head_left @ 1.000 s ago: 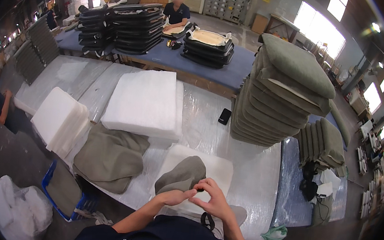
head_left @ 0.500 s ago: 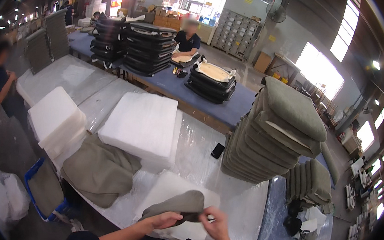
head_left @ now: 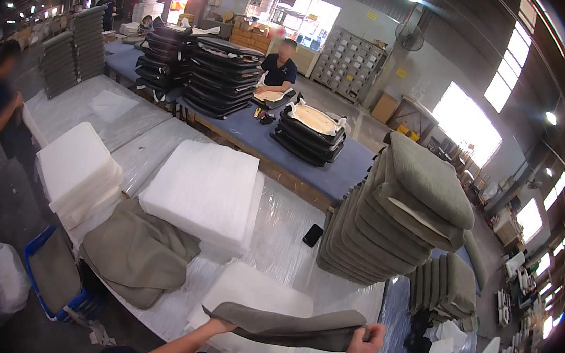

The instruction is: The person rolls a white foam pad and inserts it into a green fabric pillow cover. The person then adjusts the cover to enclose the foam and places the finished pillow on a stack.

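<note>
A grey-green fabric cover (head_left: 295, 329) stretches sideways between my hands, its long opening folded toward me. My left hand (head_left: 220, 326) grips the left end, its fingers mostly hidden under the cloth. At the other end my right hand (head_left: 366, 342) is closed on the cover's corner, thumb and fingers pinched. Below the cover lies a white foam pad (head_left: 265, 285) on the plastic-wrapped table (head_left: 285, 224). Left of it a heap of the same grey-green fabric (head_left: 142, 251) lies loosely folded.
White foam blocks (head_left: 203, 186) stand beyond the fabric heap. A tall stack of grey-green cushions (head_left: 387, 220) rises at the right, with a black phone (head_left: 313, 234) beside it. Across the blue table (head_left: 232, 131) a person (head_left: 279, 67) works. Another person (head_left: 7, 102) stands at left.
My right hand has moved right, drawing the bunched cover out into a long strip. My left hand has shifted slightly left. A person's hand and blue sleeve now show at lower right.
</note>
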The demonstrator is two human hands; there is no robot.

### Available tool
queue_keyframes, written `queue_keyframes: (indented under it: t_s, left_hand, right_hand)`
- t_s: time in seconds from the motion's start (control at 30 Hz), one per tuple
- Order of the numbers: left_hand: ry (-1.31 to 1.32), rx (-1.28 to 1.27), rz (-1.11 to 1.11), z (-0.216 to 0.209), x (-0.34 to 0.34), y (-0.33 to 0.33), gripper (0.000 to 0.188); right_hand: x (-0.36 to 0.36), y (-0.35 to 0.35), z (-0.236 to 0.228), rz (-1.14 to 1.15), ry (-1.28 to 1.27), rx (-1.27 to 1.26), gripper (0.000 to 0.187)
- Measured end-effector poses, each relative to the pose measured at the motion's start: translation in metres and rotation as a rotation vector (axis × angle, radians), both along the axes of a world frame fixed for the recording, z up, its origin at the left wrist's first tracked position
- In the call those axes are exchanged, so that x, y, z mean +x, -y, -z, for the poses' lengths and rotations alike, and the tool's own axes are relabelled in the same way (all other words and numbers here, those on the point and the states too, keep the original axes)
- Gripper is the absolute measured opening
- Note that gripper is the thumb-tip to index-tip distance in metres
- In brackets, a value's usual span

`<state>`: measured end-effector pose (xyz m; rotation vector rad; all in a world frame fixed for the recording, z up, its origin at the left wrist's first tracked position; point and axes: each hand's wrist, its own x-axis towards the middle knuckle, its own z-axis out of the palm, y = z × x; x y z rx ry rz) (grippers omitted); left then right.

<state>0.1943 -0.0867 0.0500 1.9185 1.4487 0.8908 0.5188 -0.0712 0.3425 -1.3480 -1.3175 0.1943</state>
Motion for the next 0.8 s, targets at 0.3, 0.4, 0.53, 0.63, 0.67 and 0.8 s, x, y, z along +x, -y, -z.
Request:
queue_keyframes:
  t_s: [0.3,0.4,0.53,0.63,0.67,0.8]
  left_hand:
    - [-0.281,-0.316,0.811,-0.234,-0.012,0.053,0.033]
    - [0.014,0.545,0.472,-0.243,-0.036,0.040,0.024]
    - [0.167,0.400,-0.197,-0.258,-0.048,0.042,0.041]
    - [0.644,-0.248,-0.266,-0.118,-0.011,0.010,0.060]
    - [0.707,-0.511,-0.147,-0.062,0.008,0.008,0.063]
    - [1.488,-1.412,0.504,-0.040,0.066,0.034,0.055]
  right_hand:
    - [0.062,-0.017,-0.009,0.223,0.052,-0.066,0.021]
    - [0.090,-0.002,-0.002,0.148,-0.169,-0.049,0.019]
    - [0.065,0.017,-0.028,-0.223,-0.867,-0.102,0.020]
    - [0.037,0.009,-0.014,-0.372,-1.279,-0.105,0.035]
    - [0.034,0.007,0.017,-0.333,-1.032,0.012,0.037]
    - [-0.018,0.019,0.054,-0.590,-0.889,-0.149,0.032]
